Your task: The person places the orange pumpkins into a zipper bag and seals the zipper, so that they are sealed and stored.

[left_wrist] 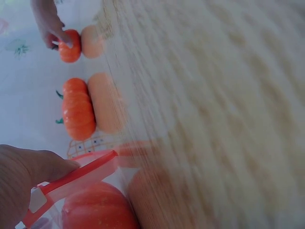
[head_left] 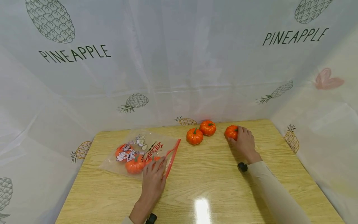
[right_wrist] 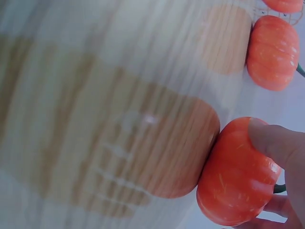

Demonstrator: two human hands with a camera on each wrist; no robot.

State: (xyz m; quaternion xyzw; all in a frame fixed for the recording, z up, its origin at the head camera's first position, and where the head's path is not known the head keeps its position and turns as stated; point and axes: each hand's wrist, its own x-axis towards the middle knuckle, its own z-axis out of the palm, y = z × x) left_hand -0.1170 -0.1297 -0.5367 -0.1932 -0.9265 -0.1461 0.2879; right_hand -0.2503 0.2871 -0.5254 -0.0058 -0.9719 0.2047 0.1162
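At the table's back right, my right hand (head_left: 245, 143) grips a small orange toy pumpkin (head_left: 231, 132) with a green stem. Thumb and fingers lie on opposite sides of this pumpkin (right_wrist: 236, 174) in the right wrist view. Over the mouth of a clear printed zip bag (head_left: 152, 137) is my left hand (head_left: 153, 180). Its thumb (left_wrist: 52, 166) lies against the red zip strip (left_wrist: 83, 171), holding the bag's edge, and the mouth gapes. Inside the bag are several pumpkins (head_left: 135, 166); the one nearest the mouth (left_wrist: 97, 207) is partly covered by my left hand in the head view.
Two more pumpkins, one in front (head_left: 195, 136) and one behind (head_left: 208, 128), sit close together between the bag and my right hand. The wooden table (head_left: 212, 174) ends at a pale curtain (head_left: 179, 68) printed with pineapples, which surrounds its back and sides.
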